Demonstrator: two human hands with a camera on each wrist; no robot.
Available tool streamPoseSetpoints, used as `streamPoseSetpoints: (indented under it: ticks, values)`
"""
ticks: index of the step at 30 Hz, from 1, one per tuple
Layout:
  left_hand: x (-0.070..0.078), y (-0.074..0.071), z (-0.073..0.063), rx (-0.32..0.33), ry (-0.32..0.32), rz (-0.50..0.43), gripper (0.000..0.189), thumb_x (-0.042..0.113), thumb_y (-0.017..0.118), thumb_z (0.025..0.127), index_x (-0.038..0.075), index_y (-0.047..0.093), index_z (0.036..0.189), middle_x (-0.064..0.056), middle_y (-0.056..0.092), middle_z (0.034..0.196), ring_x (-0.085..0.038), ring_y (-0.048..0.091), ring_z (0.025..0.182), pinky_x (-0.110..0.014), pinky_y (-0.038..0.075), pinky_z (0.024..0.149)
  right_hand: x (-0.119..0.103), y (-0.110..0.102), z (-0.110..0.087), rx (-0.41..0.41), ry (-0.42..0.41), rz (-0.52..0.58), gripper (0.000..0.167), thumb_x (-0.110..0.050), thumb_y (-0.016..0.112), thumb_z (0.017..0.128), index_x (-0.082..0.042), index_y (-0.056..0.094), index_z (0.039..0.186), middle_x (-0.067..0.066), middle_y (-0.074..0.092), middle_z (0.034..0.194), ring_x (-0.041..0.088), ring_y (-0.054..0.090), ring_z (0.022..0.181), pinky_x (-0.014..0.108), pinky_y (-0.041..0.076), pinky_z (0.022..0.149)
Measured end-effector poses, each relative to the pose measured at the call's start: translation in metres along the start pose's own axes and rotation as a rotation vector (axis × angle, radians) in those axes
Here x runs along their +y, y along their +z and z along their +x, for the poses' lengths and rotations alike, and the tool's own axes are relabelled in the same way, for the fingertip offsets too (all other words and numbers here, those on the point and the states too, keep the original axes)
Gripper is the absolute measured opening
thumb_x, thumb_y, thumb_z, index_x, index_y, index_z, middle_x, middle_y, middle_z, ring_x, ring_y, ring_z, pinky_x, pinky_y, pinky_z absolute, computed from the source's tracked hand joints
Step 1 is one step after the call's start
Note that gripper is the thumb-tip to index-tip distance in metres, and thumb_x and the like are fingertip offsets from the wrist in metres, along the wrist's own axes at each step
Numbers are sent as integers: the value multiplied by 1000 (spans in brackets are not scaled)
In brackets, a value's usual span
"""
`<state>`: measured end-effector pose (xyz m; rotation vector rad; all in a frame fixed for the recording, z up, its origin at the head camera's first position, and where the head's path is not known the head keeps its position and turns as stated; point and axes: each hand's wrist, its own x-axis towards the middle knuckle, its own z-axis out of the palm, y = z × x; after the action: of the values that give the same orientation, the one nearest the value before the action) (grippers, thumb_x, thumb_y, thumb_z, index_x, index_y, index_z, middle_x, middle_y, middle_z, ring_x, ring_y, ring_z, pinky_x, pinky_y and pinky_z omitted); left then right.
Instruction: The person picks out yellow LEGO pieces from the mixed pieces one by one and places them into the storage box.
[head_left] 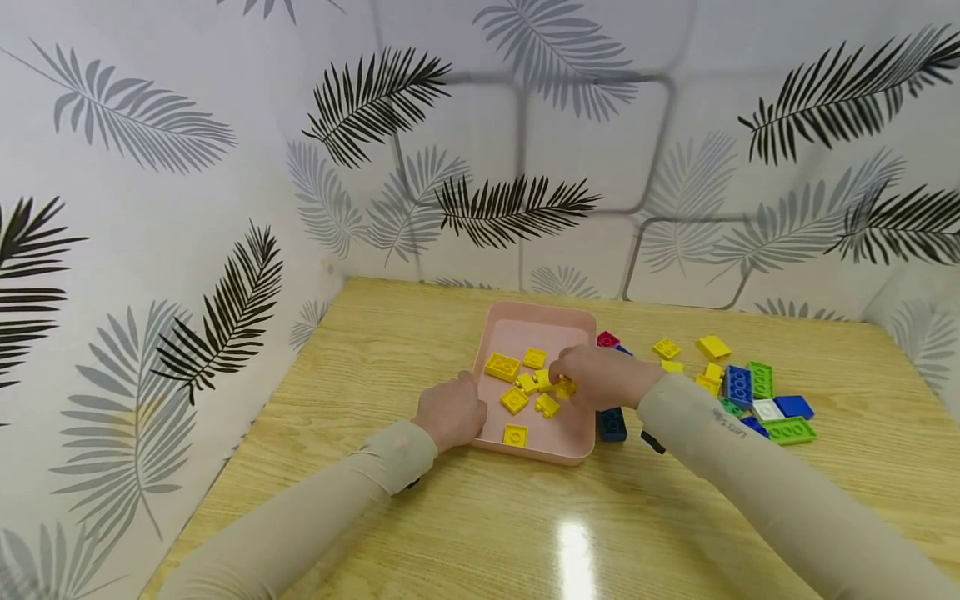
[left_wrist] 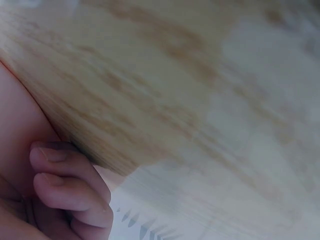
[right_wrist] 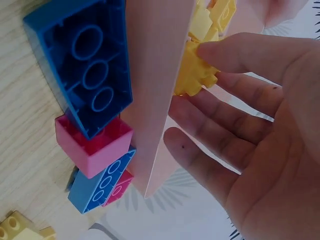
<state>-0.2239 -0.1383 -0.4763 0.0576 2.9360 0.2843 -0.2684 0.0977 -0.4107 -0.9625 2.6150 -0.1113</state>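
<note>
Pink tray [head_left: 516, 332]: yellow bricks [head_left: 502, 367] inside. Right hand [head_left: 602, 375] pinches another brick [head_left: 566, 388], hand's nine o'clock; left hand [head_left: 452, 410] grips tray.

pink tray [head_left: 517, 335] and bricks [head_left: 738, 386] on seemingly wooden table [head_left: 465, 533]

Homelike room, leaf-patterned wallpaper [head_left: 480, 150]

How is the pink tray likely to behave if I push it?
The pink tray will probably slide rather than tip, since it looks wide, low and flat on the table. Its thin, smooth walls look like plastic, so it is likely light and fairly stiff. The loose yellow bricks inside may shift, as they lie scattered across its floor.
</note>
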Motion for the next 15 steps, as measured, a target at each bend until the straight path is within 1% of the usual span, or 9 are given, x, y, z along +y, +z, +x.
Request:
streamPoseSetpoints:
  ticks: [4, 8, 15]
  values:
    - [0, 1, 0, 1, -2, 8, 35, 28, 50, 99, -1, 54, 118, -6, 57, 74, -20, 57, 57, -33, 46, 50, -1, 2, 2, -34, 23, 16, 34, -5, 75, 87, -17, 71, 120, 4, 65, 123, 16, 61, 93, 39, 54, 94]
    - [0, 2, 1, 2, -3, 10, 35, 29, 50, 100, -1, 54, 118, -6, 57, 74, -20, 56, 57, -33, 46, 50, -1, 2, 3, -44, 19, -5, 33, -7, 76, 88, -18, 71, 118, 4, 65, 125, 17, 61, 97, 41, 53, 97]
    - [-1, 3, 1, 5, 3, 11, 32, 29, 51, 100, 0, 54, 114, -5, 57, 73, -19, 56, 57, -32, 45, 50, -4, 2, 2, -48, 20, -20, 32, -7, 77, 87, -18, 72, 117, 4, 66, 122, 16, 61, 94, 40, 54, 95]
